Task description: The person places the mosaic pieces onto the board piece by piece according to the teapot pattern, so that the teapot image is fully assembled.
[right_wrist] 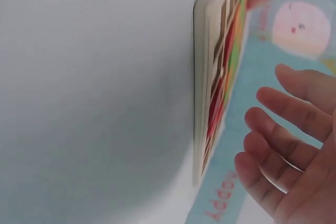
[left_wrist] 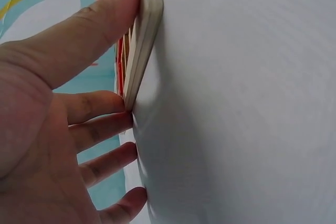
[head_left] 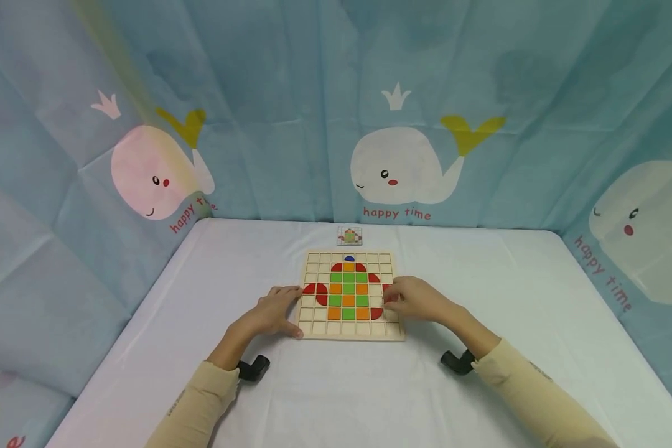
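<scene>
A wooden grid board (head_left: 313, 330) lies on the table and bears orange and green square tiles, red rounded tiles (head_left: 322, 300) and a blue half-round tile (head_left: 350, 259) near the top. My left hand (head_left: 271, 311) rests at the board's left side. In the left wrist view, its thumb (left_wrist: 100, 22) and some fingertips touch the board's edge, the fingers spread. Over the right edge hovers my right hand (head_left: 417, 298), near a red tile (head_left: 386, 288) that it partly hides. The right wrist view shows its fingers (right_wrist: 262, 124) loosely bent, holding nothing, apart from the board.
Behind the board lies a small card (head_left: 350, 236) with a printed coloured pattern. The white table (head_left: 336, 398) meets a blue curtain (head_left: 280, 155) with whale prints at the back and sides. A black wrist device (head_left: 254, 369) sits under each wrist.
</scene>
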A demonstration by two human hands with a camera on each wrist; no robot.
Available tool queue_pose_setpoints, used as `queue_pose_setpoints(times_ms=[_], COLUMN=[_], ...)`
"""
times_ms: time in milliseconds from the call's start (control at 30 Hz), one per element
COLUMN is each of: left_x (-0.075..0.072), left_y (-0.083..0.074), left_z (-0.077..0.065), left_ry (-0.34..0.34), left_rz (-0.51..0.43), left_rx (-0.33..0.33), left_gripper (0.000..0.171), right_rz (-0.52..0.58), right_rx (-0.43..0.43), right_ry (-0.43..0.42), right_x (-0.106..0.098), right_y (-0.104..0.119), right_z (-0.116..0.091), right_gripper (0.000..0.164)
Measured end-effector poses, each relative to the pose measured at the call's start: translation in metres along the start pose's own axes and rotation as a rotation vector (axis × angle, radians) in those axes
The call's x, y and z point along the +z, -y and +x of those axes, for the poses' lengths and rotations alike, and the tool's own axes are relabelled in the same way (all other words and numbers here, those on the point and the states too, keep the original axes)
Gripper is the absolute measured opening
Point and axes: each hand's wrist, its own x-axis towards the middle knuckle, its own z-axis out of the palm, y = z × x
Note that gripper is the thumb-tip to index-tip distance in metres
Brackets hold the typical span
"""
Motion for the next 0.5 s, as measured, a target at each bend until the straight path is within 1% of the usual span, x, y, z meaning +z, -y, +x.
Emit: queue_pose_setpoints(times_ms=[100,200,300,367,400,467,500], left_x=[-0.001,-0.004,-0.007,-0.01,-0.012,-0.016,-0.018], left_y=[0.002,0.006,0.012,0.017,0.019,0.023,0.025], left_z=[0.002,0.004,0.003,0.003,0.003,0.004,0.005], left_ry=[-0.002,0.011,0.013,-0.022,-0.053,-0.14,-0.191], left_rz=[-0.01,-0.051,-0.147,-0.206,-0.225,-0.269,-0.271], left_rx=[0.002,0.002,-0.026,-0.054,-0.07,-0.112,-0.129], left_gripper=[0.097,0.094,0.086,0.079,0.075,0.067,0.064], right_rz=[0.018,0.025,0.031,0.023,0.018,0.006,-0.001], right_rx=[0.045,0.093,0.137,0.161,0.174,0.2,0.219], right_ry=[-0.033,-0.058,-0.091,-0.135,-0.162,-0.224,-0.254], right_x=[-0.006,-0.009,-0.01,-0.01,-0.01,-0.011,-0.011], right_y=[-0.01,-0.019,-0.028,-0.034,-0.036,-0.042,-0.045], right_z=[-0.005,-0.01,-0.015,-0.019,-0.021,-0.025,-0.026], right_gripper=[0.013,0.016,0.021,0.023,0.024,0.027,0.029])
